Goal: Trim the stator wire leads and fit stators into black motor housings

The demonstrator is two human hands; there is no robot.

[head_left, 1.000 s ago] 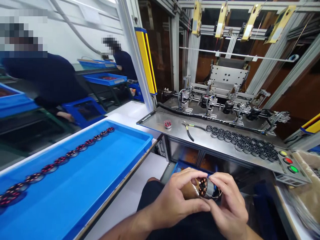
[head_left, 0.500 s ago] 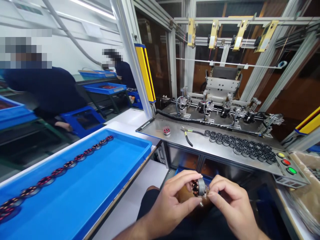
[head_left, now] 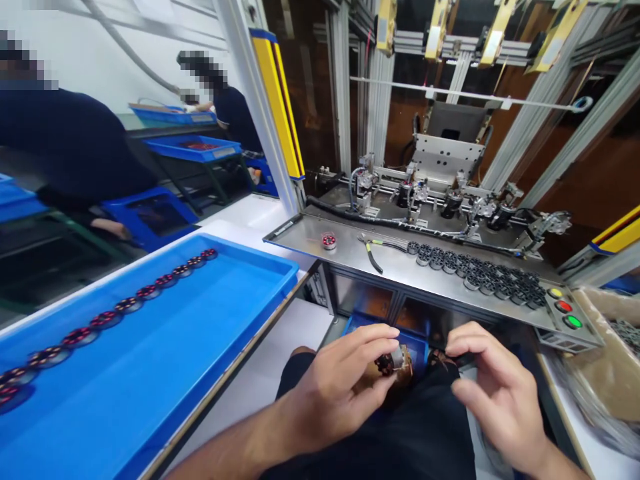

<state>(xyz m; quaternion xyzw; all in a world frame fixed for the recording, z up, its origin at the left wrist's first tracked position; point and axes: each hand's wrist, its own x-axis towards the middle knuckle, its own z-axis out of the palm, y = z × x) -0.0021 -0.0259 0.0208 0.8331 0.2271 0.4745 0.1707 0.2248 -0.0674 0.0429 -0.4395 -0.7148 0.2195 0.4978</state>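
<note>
My left hand [head_left: 345,380] is closed around a small round motor stator [head_left: 387,363], with dark, copper-tinged windings on one side and a grey ring beside them. Thin wire ends seem to stick out on its right, though blur makes them hard to make out. To the right, my right hand [head_left: 505,390] is apart from the stator, its thumb and fingers separated and nothing visible between them. Both hands are above my lap, in front of the metal work shelf [head_left: 345,263].
A blue tray [head_left: 200,333] on the left holds a row of wound stators [head_left: 105,320]. On the shelf are one red-wound stator [head_left: 329,241], cutting pliers [head_left: 371,253] and many black stators [head_left: 480,273]. Push buttons [head_left: 564,307] and a bagged box [head_left: 605,373] stand right. Two people sit at left.
My right hand has come away from the stator to the right, and its fingers have spread. The left hand still holds the stator. The camera view has tipped downward.
</note>
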